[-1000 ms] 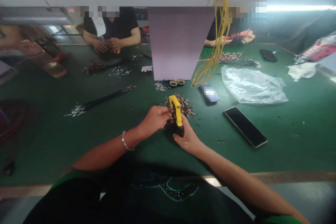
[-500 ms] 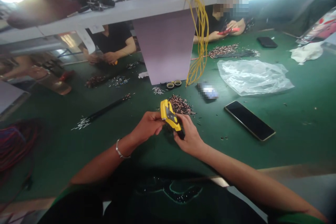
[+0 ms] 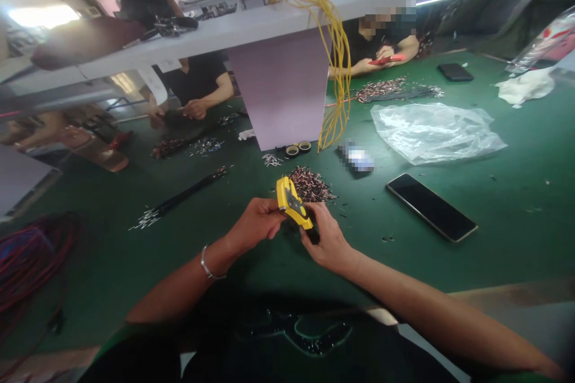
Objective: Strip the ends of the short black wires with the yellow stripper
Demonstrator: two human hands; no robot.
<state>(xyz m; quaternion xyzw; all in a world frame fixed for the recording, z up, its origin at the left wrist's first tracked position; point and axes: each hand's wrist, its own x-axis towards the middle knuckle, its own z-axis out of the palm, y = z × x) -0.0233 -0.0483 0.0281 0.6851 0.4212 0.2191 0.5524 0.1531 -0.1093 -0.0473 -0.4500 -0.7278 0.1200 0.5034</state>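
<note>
A yellow and black hand tool point(image 3: 293, 203) is in my right hand point(image 3: 330, 236), whose fingers wrap round its dark handle. My left hand point(image 3: 257, 224) is closed at the left side of the tool's head, thumb and fingers pinched together; whatever they hold is too small to make out. Just beyond the tool lies a heap of short copper-coloured and dark pieces point(image 3: 311, 184). A bundle of black wires point(image 3: 186, 194) with silvery ends rests to the left on the green table point(image 3: 359, 275).
At the right are a phone point(image 3: 431, 206) and a clear plastic bag point(image 3: 435, 131). Yellow wires point(image 3: 339, 72) hang from the shelf point(image 3: 251, 18) before a pale panel point(image 3: 283, 90). Red cables point(image 3: 36, 251) lie at the left. Other people sit across the table.
The whole view has shifted slightly, so things appear a little lower. Both hands keep nearly the same pose round the tool. Across the table, a person's hands at the left have moved a little.
</note>
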